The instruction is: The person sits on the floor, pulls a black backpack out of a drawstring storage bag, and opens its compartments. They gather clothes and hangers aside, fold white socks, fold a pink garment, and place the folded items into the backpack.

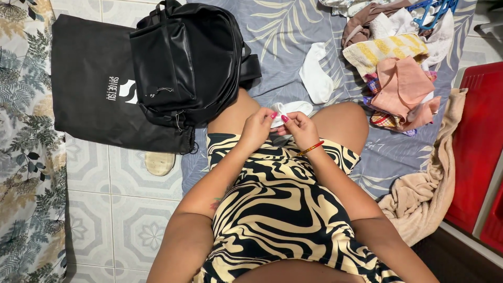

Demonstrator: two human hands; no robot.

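Pinching together over the lap, the left hand (257,128) and the right hand (301,127) are both closed on a small white sock (291,108). It seems light, soft and limp; holding it by the edges looks best.

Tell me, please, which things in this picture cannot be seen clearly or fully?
- White sock, head view: partly covered by left hand and right hand, shape unclear.
- Beige sandal: mostly under black flat bag.
- Blue hanger: cut by top edge.
- Red box: cut by right edge.
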